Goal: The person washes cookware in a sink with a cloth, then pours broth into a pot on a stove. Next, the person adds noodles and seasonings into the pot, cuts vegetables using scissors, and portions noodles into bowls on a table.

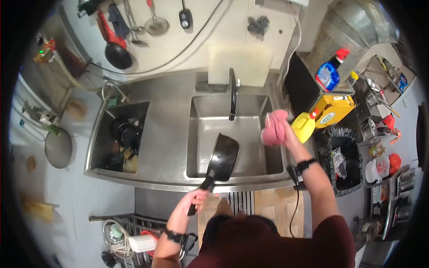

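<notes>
My left hand (195,200) is closed around the handle of a black saucepan (223,157). The pan is tilted over the front left part of the steel sink basin (192,134). A pink cloth (275,128) is bunched in my right hand (288,134), above the basin's right rim. A black faucet (232,94) stands behind the basin, its spout reaching over it. Just right of my right hand is a yellow bottle (304,127) with a red cap.
A second basin (144,120) on the left holds dark pans. A blue spray bottle (328,75), a yellow box (333,111) and a lined trash bin (342,167) stand to the right. Utensils and a small frying pan (118,55) hang on the wall. A dish rack (129,219) is at lower left.
</notes>
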Action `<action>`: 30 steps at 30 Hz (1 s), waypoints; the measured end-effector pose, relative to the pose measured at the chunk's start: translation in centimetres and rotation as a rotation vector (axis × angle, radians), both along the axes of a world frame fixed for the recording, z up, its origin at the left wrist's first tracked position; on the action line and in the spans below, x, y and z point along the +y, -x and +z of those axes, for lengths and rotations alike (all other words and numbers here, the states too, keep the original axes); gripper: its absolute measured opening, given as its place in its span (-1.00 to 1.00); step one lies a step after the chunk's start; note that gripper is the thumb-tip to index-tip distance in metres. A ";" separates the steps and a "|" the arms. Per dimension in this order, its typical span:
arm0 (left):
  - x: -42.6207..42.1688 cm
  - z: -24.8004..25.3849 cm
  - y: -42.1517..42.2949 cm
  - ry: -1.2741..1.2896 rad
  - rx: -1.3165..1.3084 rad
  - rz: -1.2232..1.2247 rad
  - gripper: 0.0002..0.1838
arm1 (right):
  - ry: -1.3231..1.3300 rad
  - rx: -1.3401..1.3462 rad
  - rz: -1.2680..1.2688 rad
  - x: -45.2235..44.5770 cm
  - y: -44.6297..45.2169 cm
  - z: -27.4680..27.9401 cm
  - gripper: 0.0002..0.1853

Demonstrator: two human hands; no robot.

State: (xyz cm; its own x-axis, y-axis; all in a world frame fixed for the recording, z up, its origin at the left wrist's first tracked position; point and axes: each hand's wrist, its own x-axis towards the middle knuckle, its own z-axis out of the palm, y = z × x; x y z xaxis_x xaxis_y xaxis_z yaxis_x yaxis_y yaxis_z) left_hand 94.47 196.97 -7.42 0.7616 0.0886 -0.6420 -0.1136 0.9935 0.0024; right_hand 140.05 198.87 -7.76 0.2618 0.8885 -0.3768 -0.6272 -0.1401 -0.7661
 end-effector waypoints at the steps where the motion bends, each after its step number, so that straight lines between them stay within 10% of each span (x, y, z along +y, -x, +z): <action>1: 2.0 -1.2 -1.5 0.024 -0.071 -0.027 -0.89 | 0.027 -0.039 0.005 1.3 0.6 -3.1 -0.57; 11: 12.4 -8.3 -9.6 0.285 -0.071 -0.080 -0.81 | 0.046 -0.405 -0.006 26.4 -3.8 -8.9 -0.64; 15: 13.4 -7.8 -11.6 0.187 0.002 -0.148 -0.70 | 0.128 -1.044 -0.065 30.0 -4.2 -14.4 -0.61; 18: 13.9 -7.0 -12.8 0.123 0.038 -0.213 -0.67 | 0.021 -1.523 0.460 25.8 -4.2 -18.7 -0.65; 23: 15.5 -6.6 -14.2 0.105 0.116 -0.186 -0.68 | -0.070 -0.771 -0.159 23.2 -4.6 -21.1 -0.72; 26: 15.2 -7.3 -14.1 0.135 0.140 -0.111 -0.83 | -0.163 -0.526 -0.571 26.4 -4.9 -12.8 -0.72; 30: 15.4 -6.8 -15.0 0.129 0.178 -0.079 -0.94 | -0.048 -1.373 -0.212 31.8 -7.4 -13.2 -0.73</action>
